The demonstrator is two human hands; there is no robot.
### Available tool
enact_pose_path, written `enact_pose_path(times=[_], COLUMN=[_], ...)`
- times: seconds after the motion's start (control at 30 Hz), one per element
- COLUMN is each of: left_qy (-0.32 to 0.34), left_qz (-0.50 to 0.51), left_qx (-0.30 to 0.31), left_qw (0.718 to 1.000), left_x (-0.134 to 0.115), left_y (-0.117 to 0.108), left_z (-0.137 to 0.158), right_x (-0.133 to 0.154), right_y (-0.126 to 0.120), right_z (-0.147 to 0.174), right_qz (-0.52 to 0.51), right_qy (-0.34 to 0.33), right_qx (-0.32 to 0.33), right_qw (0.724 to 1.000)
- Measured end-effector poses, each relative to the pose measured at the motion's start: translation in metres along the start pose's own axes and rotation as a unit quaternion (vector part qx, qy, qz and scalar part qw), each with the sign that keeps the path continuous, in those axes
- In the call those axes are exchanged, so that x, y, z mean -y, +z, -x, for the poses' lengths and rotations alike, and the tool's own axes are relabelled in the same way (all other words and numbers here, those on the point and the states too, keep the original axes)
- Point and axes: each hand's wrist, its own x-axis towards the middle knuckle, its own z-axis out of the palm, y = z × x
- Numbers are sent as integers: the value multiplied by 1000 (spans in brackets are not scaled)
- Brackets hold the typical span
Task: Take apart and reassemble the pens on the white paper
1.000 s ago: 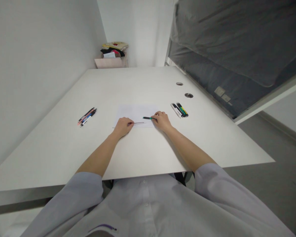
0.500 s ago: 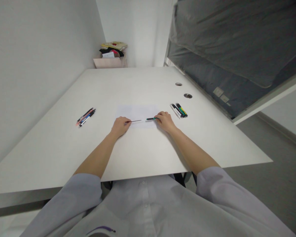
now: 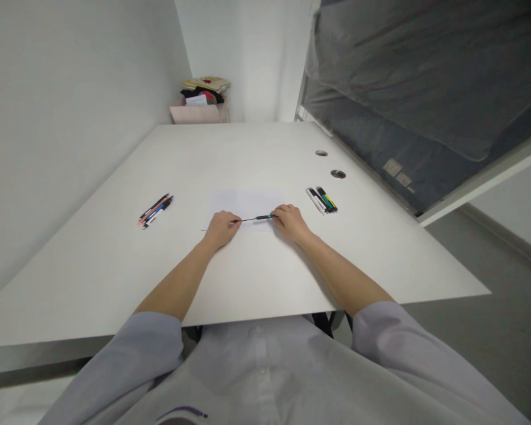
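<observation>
Surface: white desk (image 3: 265, 277) in a bare white room, with our sheet of paper (image 3: 248, 200) lying flat on it under both hands.
Left hand (image 3: 220, 229): fingers pinched on the thin black refill (image 3: 248, 219), held level just over the paper.
Right hand (image 3: 289, 221): fingers closed round the green pen barrel (image 3: 265, 216); the refill's far end meets the barrel mouth, and we cannot tell whether it has entered.
Around us: a cluster of pens (image 3: 156, 210) well to the left, a second group of pens (image 3: 321, 199) just right of the right hand, two cable holes (image 3: 337, 174) beyond.
Risk: we judge the refill slender enough to bend or skid off the barrel mouth if the two hands are not in line; ink could then mark the paper.
</observation>
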Motion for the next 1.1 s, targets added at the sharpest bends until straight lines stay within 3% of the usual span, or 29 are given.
enact_pose_path(times=[0.23,0.87,1.1], left_qy=[34,15,-72], left_qz=[1,102,233], left_qx=[3,-21,-17], left_qw=[999,994,970], left_x=[-10,-17,-14], left_y=[4,7,10], left_z=[0,2,-1], right_x=[20,20,23], right_y=[2,-1,-1], right_z=[0,2,3], right_qz=[-19,-57,-35], right_qy=[-38,-58,-32], right_qx=[27,12,8], right_qw=[999,997,999])
